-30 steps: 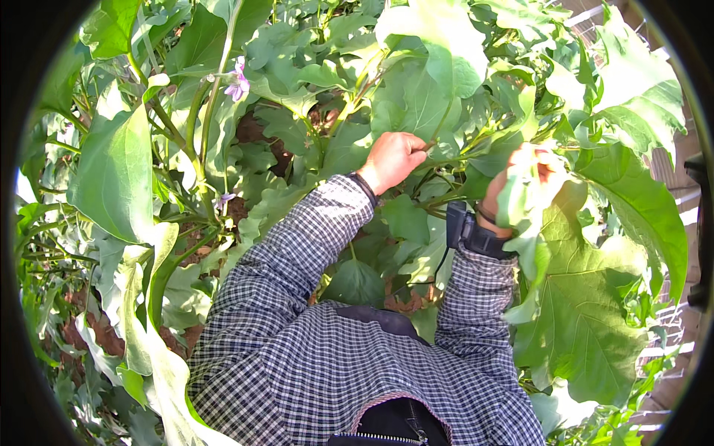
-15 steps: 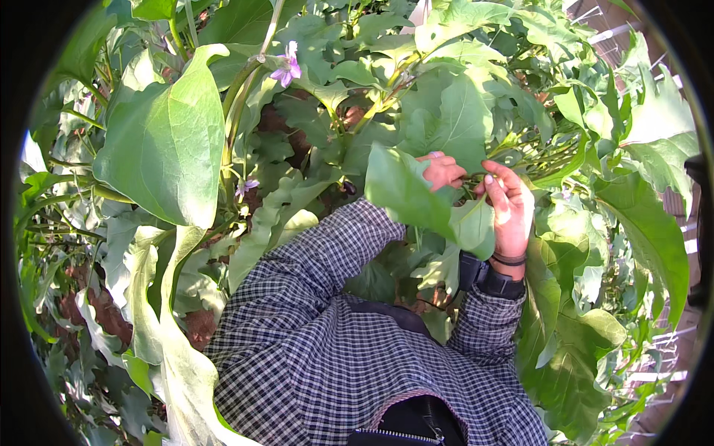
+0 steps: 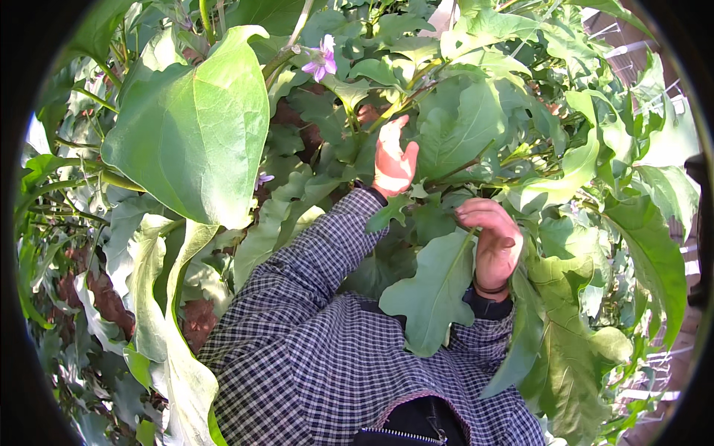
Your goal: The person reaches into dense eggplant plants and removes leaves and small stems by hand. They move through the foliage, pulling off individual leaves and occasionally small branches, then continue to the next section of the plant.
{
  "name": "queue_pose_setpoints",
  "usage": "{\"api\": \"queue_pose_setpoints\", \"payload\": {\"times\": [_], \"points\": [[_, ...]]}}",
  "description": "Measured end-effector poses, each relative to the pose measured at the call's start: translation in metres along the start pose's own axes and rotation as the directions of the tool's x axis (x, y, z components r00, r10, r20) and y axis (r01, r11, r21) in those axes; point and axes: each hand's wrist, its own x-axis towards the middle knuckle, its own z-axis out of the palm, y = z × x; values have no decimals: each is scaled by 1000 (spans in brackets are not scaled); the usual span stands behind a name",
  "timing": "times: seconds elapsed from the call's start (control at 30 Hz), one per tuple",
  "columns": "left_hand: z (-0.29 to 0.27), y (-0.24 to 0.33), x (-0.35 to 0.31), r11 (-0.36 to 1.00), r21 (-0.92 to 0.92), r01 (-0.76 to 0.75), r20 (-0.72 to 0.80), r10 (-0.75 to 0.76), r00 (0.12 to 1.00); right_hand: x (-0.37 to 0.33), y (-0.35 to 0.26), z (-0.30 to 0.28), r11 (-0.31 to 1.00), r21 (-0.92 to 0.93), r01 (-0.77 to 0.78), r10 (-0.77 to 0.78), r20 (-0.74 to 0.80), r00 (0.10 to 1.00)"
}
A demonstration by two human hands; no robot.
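The left hand [image 3: 394, 160] reaches forward from a bent arm, palm partly turned right, its grip apart: the fingers point away from the body and the thumb stands off to the right. The right hand [image 3: 497, 244] is raised nearer the body, wrist upright, fingers bent over toward the left; whether its grip is clamped on a stalk cannot be told. The lobed eggplant leaf [image 3: 433, 293] hangs just below and left of that hand, its stalk end beside the curled fingers. It is matt grey-green with a wavy edge, a pale midrib and fine side veins, tilted with its tip toward the checked jacket [image 3: 327, 364]. Ahead, a broader leaf [image 3: 461, 130] spreads between and beyond the hands, and a purple flower [image 3: 321, 61] stands to the upper left. The hanging leaf covers part of the right forearm, the left fingertips wash out in sunlight, and the dark round rim crops the outer foliage [image 3: 658, 245].
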Motion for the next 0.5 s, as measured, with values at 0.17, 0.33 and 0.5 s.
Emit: {"api": "queue_pose_setpoints", "payload": {"times": [0.17, 0.33, 0.5], "points": [[6, -30, -20, 846, -112, 521, 584, -368, 723, -23, 57, 41, 983, 90, -157, 136, 203, 970], [-7, -27, -24, 429, -301, 852, 527, -670, 523, -58, 114, 37, 740, -25, -673, 673, 58, 737], [-36, -28, -12, 501, -98, 860, 547, -695, 467, -79, 148, 20, 554, 260, -791, 832, -167, 528]]}}
